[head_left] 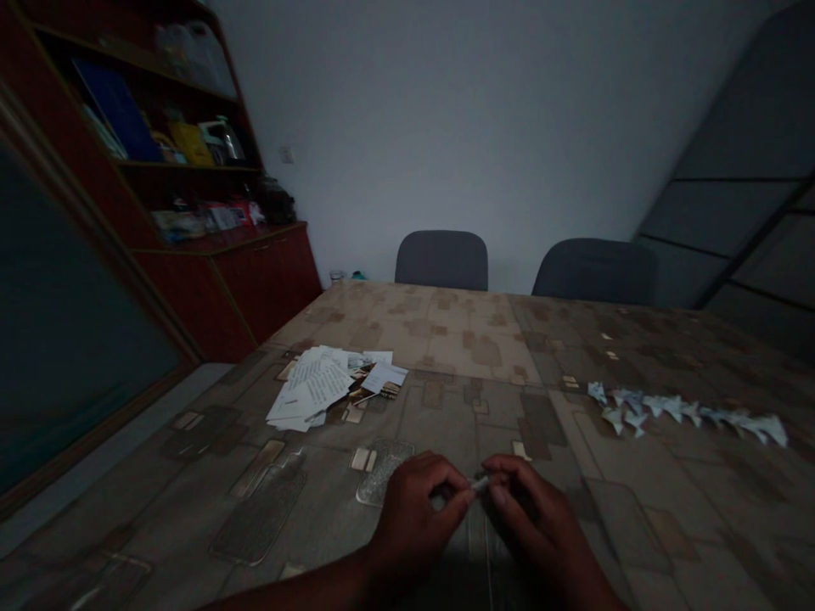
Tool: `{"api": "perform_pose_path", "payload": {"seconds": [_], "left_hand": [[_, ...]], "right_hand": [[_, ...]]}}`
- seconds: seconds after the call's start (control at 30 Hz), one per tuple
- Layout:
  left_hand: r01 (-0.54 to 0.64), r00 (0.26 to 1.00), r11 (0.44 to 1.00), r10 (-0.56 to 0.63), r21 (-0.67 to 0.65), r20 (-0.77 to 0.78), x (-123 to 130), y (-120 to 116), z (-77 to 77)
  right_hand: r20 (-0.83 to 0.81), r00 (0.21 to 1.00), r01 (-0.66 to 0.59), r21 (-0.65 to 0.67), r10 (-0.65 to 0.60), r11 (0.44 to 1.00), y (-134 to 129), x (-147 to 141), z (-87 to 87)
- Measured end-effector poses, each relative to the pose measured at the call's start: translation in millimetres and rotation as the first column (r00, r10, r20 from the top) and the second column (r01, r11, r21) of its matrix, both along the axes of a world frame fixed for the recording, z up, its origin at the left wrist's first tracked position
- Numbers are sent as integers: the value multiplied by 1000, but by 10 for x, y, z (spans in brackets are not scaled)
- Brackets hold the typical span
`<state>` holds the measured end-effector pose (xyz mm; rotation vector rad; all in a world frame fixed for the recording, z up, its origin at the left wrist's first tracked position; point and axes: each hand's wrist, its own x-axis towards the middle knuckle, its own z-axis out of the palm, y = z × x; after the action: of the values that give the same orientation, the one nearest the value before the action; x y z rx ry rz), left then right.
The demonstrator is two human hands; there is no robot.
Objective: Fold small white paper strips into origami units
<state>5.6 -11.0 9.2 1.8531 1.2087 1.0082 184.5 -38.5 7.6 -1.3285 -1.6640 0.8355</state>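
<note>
A small folded paper strip (480,483), pale and narrow, low in the view and between both hands. Its exact fold hidden by the fingers. Left hand (417,513) curled closed, fingertips pinching one end of the strip. Right hand (528,518) likewise curled, thumb and fingers pinching the other end. Both grips tight and nearly closed, the two hands just beside each other, knuckles up.

Just above the left hand, a speckled see-through flat piece (384,469) on the table, too dim to identify. To the right, a long, uneven row of small folded paper pieces (675,412), all white and pointed, well apart from the hands. To the left, a loose pile of printed sheets (309,389) overlapping a few photo cards (375,378), the lines of print too small and dim to read.

Wide stretches of patterned tablecloth (471,339) between hands, pile and row, with plenty of room for moving. Table's left edge running diagonally from lower left to the far corner; far edge just in front of two dark chairs (441,260). Beyond the left edge, a dark red cabinet (222,288) with crowded shelves, its labels unreadable. Behind everything, a plain pale wall (484,110).
</note>
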Motion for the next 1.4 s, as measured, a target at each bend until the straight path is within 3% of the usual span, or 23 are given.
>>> {"api": "perform_pose_path", "payload": {"seconds": [0.27,0.5,0.67,0.87,1.07,1.4], "left_hand": [[62,987,981,-34,182,-155,-23,-11,-24],[85,985,994,-74,66,-154,11,-36,-37],[53,998,995,-54,-88,-15,23,-23,-10],[9,1000,994,-6,105,-30,-24,17,-13],[62,998,973,-57,223,-29,-36,9,-27],[69,997,993,-72,97,32,-2,-12,-39]], "right_hand": [[237,971,-80,252,19,964,8,14,-8],[390,920,-168,298,41,940,24,-1,-42],[288,957,-105,219,38,970,10,-18,-21],[71,997,28,-22,-26,999,-33,-30,2],[69,997,31,28,-33,999,-7,-49,-31],[81,997,0,67,-5,998,-52,-62,10]]}}
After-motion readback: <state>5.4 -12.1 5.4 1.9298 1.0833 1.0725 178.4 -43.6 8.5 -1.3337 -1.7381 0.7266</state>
